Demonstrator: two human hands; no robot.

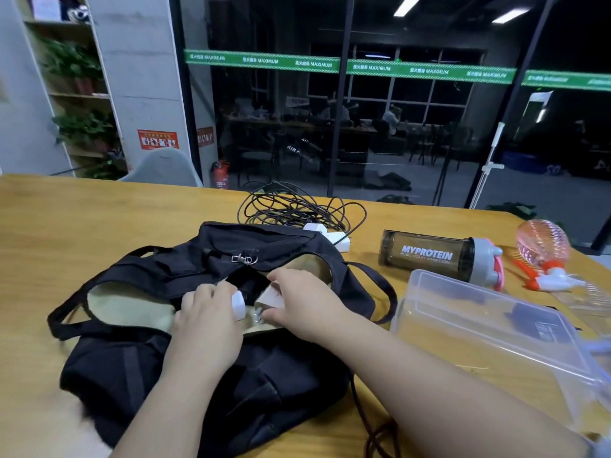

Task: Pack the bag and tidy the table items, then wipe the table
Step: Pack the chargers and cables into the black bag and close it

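Note:
A black bag (185, 375) with a beige lining lies open on the wooden table (66, 219). My left hand (206, 320) grips a small white object (238, 304) at the bag's opening. Beside it, my right hand (302, 300) holds a white charger plug (272, 300) with metal prongs, right over the opening. A tangle of black cable (291, 208) with another white adapter (330, 236) lies behind the bag.
A dark MYPROTEIN shaker bottle (433, 254) lies on its side to the right. A clear plastic box (489, 325) sits at the right front. A pink spray bottle (545, 252) lies at the far right. A grey chair (162, 168) stands behind the table.

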